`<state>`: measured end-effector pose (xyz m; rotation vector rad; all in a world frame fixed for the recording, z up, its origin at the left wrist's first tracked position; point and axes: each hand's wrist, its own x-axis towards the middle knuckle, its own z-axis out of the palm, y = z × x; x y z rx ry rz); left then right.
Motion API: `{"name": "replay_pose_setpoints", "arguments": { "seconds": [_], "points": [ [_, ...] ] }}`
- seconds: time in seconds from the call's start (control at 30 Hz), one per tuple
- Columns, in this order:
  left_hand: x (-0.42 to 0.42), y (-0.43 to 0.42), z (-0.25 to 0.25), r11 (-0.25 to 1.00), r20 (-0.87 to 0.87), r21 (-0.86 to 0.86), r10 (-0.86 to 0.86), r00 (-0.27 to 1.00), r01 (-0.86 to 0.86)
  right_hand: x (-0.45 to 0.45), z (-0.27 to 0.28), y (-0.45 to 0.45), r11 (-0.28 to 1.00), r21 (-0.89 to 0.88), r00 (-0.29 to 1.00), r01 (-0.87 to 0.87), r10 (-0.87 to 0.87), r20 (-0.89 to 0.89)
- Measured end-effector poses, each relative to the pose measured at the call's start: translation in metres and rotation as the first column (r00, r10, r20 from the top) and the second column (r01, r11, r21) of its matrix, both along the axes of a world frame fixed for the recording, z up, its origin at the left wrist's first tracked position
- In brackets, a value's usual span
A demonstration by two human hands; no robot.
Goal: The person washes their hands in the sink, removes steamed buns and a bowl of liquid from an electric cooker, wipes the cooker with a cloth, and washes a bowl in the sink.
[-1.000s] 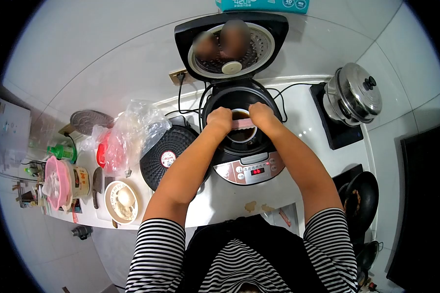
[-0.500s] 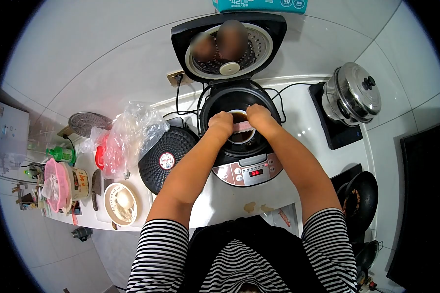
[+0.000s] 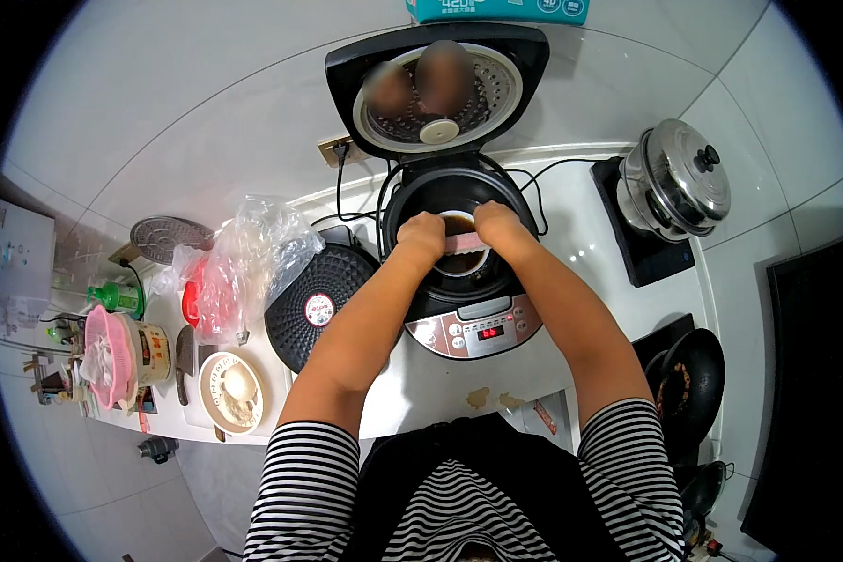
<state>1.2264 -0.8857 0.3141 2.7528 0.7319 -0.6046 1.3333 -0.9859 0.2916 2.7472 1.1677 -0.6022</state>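
Both hands are inside the open rice cooker. My left hand is closed at the left side of a white bowl that holds dark brown liquid. At the bowl's right side, my right hand is closed too. A pale pink strip spans the gap between them above the liquid, its two ends disappearing into the fingers. What the strip is made of I cannot make out. Whether the fingers also grip the bowl's rim is hidden. Behind, the cooker's lid stands raised, and red digits glow on the front panel.
A round black appliance sits left of the cooker, beside a clear plastic bag, a cleaver and a cream basket. To the right are a steel pot on a black hob and a black wok.
Almost nothing differs. Both hands stay at the bowl with the pink strip between them, shifted very slightly.
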Motion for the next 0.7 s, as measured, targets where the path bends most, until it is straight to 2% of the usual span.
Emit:
{"name": "replay_pose_setpoints", "arguments": {
  "seconds": [0.23,0.3,0.43,0.5,0.63,0.67,0.7],
  "points": [
    [-0.003,0.005,0.003,1.000,0.063,-0.017,-0.001,0.998,0.002,-0.007,0.017,-0.004,0.999,0.035,0.999,-0.034,0.034,0.022],
    [-0.005,0.007,0.009,1.000,0.086,-0.003,-0.012,0.996,0.012,-0.007,0.021,-0.008,0.992,0.083,0.994,-0.095,0.090,0.062],
    [-0.017,0.012,0.033,0.997,0.152,0.038,-0.071,0.986,0.066,-0.008,0.033,-0.025,0.972,0.202,0.985,-0.123,0.094,0.146],
    [-0.027,0.013,0.044,0.996,0.223,0.061,-0.071,0.972,0.059,-0.004,0.035,-0.035,0.868,0.452,0.965,-0.208,0.107,0.238],
    [-0.045,0.020,0.055,0.996,0.417,0.083,-0.023,0.909,-0.013,-0.003,0.052,-0.048,0.797,0.579,0.981,-0.174,0.087,0.176],
    [-0.052,0.021,0.057,0.996,0.516,0.093,-0.041,0.856,-0.008,-0.004,0.053,-0.051,0.707,0.684,0.982,-0.181,0.086,0.171],
    [-0.058,0.021,0.058,0.995,0.518,0.096,-0.043,0.854,-0.008,-0.006,0.055,-0.054,0.604,0.776,0.983,-0.183,0.085,0.165]
  ]
}}
